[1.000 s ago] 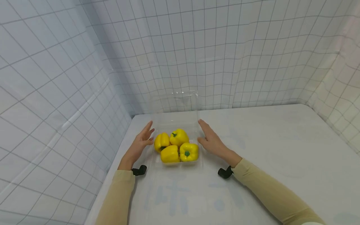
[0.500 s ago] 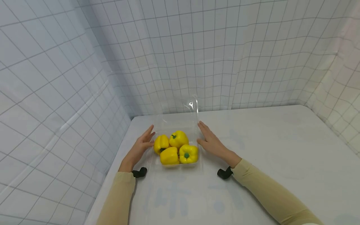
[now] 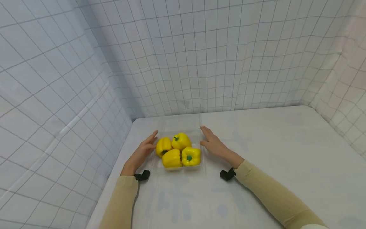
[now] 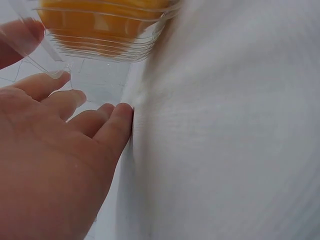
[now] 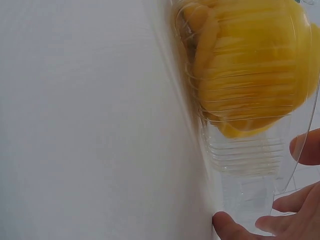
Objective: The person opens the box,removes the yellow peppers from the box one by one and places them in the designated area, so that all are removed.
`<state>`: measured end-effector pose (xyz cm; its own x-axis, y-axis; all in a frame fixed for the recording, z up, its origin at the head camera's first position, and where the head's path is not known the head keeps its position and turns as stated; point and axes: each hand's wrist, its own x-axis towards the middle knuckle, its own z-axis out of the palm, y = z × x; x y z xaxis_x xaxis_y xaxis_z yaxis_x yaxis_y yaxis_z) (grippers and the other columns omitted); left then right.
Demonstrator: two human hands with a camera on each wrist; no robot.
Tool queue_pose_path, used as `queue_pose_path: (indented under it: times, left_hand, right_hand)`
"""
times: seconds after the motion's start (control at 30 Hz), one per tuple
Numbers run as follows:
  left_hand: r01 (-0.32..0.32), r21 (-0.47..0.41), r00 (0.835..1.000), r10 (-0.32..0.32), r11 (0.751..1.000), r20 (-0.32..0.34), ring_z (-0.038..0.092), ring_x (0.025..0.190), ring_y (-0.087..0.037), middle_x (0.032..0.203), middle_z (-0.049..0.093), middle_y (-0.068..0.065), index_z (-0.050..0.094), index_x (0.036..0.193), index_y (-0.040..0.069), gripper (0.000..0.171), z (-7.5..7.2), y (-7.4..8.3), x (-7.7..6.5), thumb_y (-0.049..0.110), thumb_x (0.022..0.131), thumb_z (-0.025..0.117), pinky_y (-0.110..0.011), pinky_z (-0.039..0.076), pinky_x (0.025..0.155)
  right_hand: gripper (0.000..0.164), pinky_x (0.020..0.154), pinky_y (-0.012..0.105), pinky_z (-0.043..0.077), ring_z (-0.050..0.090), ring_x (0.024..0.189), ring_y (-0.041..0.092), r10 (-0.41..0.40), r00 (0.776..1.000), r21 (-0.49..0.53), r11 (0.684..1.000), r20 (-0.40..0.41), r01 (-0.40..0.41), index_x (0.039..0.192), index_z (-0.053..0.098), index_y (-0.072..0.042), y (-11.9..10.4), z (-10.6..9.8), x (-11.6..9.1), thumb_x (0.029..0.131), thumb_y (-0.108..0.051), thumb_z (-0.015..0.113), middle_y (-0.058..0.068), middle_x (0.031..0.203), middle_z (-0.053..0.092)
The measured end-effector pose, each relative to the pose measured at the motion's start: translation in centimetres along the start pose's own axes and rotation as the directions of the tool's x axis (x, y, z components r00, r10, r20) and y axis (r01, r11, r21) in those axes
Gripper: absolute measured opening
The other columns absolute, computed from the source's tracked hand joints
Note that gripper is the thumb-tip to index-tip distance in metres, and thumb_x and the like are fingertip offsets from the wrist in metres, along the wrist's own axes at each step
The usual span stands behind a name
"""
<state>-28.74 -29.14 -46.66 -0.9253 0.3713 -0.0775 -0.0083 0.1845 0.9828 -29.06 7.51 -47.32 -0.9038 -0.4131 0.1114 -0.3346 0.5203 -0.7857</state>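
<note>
A clear plastic clamshell box [image 3: 196,137] sits on the table with several yellow bell peppers [image 3: 181,141] in it. Its see-through lid [image 3: 180,123] is swung back behind the peppers. Along the box's left side is my left hand [image 3: 140,155], fingers extended; in the left wrist view its thumb [image 4: 25,37] is at the clear rim and the little finger reaches the tabletop. On the opposite side my right hand [image 3: 216,147] mirrors it, with the thumb [image 5: 306,147] by the rim and a fingertip at the table in the right wrist view. Neither hand grips a pepper.
The white table [image 3: 266,152] extends far to the right. A white gridded curtain [image 3: 200,57] rises behind the box and along both sides, close on the left. Black wrist mounts [image 3: 227,174] sit at both sleeves.
The box's lid has tipped backward and down, from standing tall against the curtain to lying low. Both hands and the peppers have stayed nearly in place.
</note>
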Motion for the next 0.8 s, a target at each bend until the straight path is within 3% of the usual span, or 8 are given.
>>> queue_pose_path:
  times: [0.47, 0.8]
  left_hand:
    - [-0.007, -0.009, 1.000, 0.007, 1.000, 0.028, -0.002, 0.153, -0.016, 0.167, 0.006, 0.011, 0.012, 0.163, 0.025, 0.073, 0.00, -0.45, -0.28, 0.012, 0.100, 0.045, -0.051, 0.000, 0.121]
    - [-0.017, -0.010, 1.000, 0.017, 1.000, 0.006, 0.002, 0.154, -0.020, 0.168, 0.008, 0.007, 0.013, 0.164, 0.025, 0.073, 0.10, -0.41, -0.03, 0.010, 0.100, 0.045, -0.051, 0.002, 0.121]
  right_hand:
    - [0.068, 0.121, 0.051, 0.013, 0.012, 0.153, 0.028, 0.003, 1.000, 0.046, 0.999, 0.008, -0.004, 0.162, 0.018, -0.010, 0.35, 0.14, -0.03, 0.101, -0.023, 0.047, 0.011, 0.167, 0.014]
    - [0.070, 0.118, 0.053, 0.023, 0.022, 0.150, 0.030, -0.045, 0.999, 0.041, 0.998, -0.014, 0.046, 0.161, 0.024, -0.015, -0.25, -0.76, -0.18, 0.100, -0.022, 0.058, 0.009, 0.165, 0.021]
